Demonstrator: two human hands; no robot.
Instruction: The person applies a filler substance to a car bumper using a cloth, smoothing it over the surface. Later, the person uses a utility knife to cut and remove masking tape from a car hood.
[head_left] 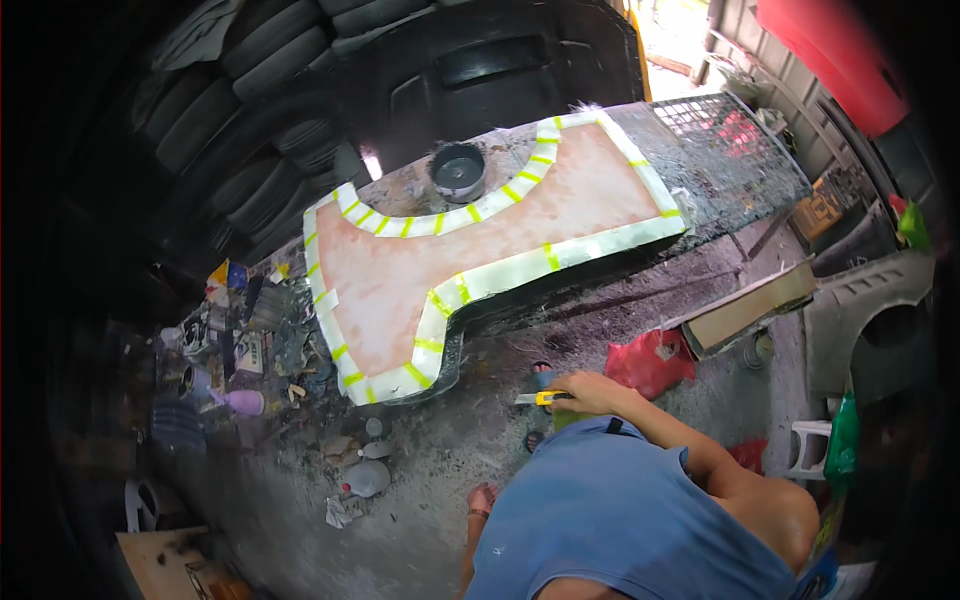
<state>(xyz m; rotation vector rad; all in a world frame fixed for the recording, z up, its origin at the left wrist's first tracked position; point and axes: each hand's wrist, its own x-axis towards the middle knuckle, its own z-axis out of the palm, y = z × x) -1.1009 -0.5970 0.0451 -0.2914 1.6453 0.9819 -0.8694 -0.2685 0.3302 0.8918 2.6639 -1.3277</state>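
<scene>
My right hand (578,391) is closed on a yellow utility knife (551,398), its pale blade end pointing left. Something flat and green (568,419) shows just below that hand; I cannot make out what it is. My left hand (483,497) hangs low beside my blue shirt, over the floor, a band at its wrist; its fingers are too small to read. Ahead of both hands, a large curved panel (480,255) with a patchy pinkish-beige face lies on the workbench. White strips (600,243) line its edges, crossed by short yellow-green tape pieces (551,257).
A dark round tub (458,172) sits in the panel's curved cutout. Stacked tyres (275,60) rise at the back left. Right of me are a red plastic bag (650,362), a long cardboard box (750,308) and a grey car fender (868,310). Bottles (367,478) stand on the floor.
</scene>
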